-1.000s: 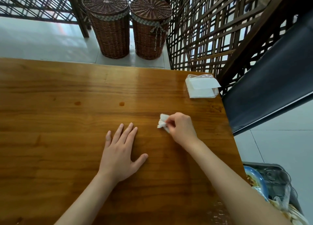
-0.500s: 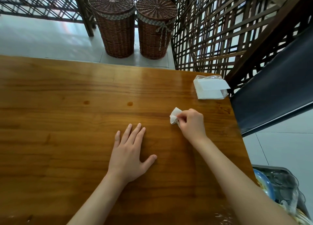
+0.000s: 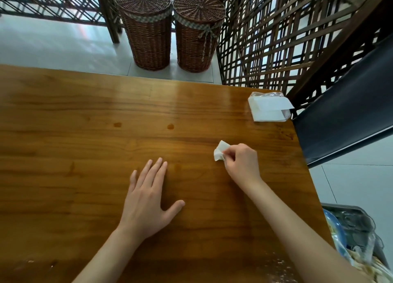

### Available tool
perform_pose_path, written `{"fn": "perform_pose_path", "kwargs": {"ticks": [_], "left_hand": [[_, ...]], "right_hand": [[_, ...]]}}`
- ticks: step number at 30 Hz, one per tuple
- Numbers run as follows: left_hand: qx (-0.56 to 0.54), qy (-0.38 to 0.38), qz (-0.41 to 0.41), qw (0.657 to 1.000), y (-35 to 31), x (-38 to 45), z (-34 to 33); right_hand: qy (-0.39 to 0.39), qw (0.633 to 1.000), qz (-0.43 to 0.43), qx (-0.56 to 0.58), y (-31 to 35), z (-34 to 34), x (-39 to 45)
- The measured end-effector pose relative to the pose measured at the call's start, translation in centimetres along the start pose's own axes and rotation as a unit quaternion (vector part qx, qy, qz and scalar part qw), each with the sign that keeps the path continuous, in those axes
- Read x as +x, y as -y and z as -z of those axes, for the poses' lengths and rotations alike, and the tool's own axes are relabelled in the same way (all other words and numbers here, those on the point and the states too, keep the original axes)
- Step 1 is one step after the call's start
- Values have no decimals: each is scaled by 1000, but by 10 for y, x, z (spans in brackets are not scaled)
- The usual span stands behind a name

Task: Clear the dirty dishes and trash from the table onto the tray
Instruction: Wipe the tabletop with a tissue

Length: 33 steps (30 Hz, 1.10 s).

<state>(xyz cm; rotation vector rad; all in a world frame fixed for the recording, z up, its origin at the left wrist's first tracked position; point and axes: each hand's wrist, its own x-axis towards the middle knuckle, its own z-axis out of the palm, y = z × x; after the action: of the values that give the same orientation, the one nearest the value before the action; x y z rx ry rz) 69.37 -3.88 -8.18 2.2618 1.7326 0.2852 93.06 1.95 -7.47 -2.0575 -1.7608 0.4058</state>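
From the head camera, a wooden table (image 3: 85,146) fills most of the view, its varnished top showing a few small dark spots. The left hand (image 3: 148,201) lies flat on the wood near the middle, palm down, its fingers straight and close together and the thumb spread out to the side; it holds nothing. The right hand (image 3: 241,162) is further toward the right edge, its fingers curled and pinching a small crumpled white tissue (image 3: 220,150), which sticks out past the fingertips and sits at or just above the table surface; whether it touches the wood is hard to tell. Near the far right corner of the table lies a pack of white napkins (image 3: 269,110) in clear wrapping, well apart from both hands. Off the table's right edge, at the lower right, the grey tray (image 3: 348,208) is partly in view; it seems to hold a blue dish (image 3: 336,225) and some clear plastic, though the edge of the view distorts them. Beyond the table stand two lidded wicker baskets (image 3: 148,27) on a pale floor, beside a dark lattice screen (image 3: 276,37).
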Motion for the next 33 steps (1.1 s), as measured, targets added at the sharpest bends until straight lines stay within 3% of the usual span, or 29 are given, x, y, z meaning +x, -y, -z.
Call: {"fn": "perform_pose_path", "kwargs": {"ticks": [13,19,24,29,33], "left_hand": [[39,13,8,999,45,-10,11],[32,12,8,999,45,-11,10],[27,6,1,1000,45,-10,11],[22,11,-1,1000,47,-11,11],[32,18,1,999,47,-11,10]], "right_hand": [[-19,999,5,51,49,-28,1],[78,985,141,59,95,-50,-36],[34,997,63,32,83,-39,-7],[103,985,139,6,91,-42,-33],[78,987,134,-33,84,-35,-21]]}}
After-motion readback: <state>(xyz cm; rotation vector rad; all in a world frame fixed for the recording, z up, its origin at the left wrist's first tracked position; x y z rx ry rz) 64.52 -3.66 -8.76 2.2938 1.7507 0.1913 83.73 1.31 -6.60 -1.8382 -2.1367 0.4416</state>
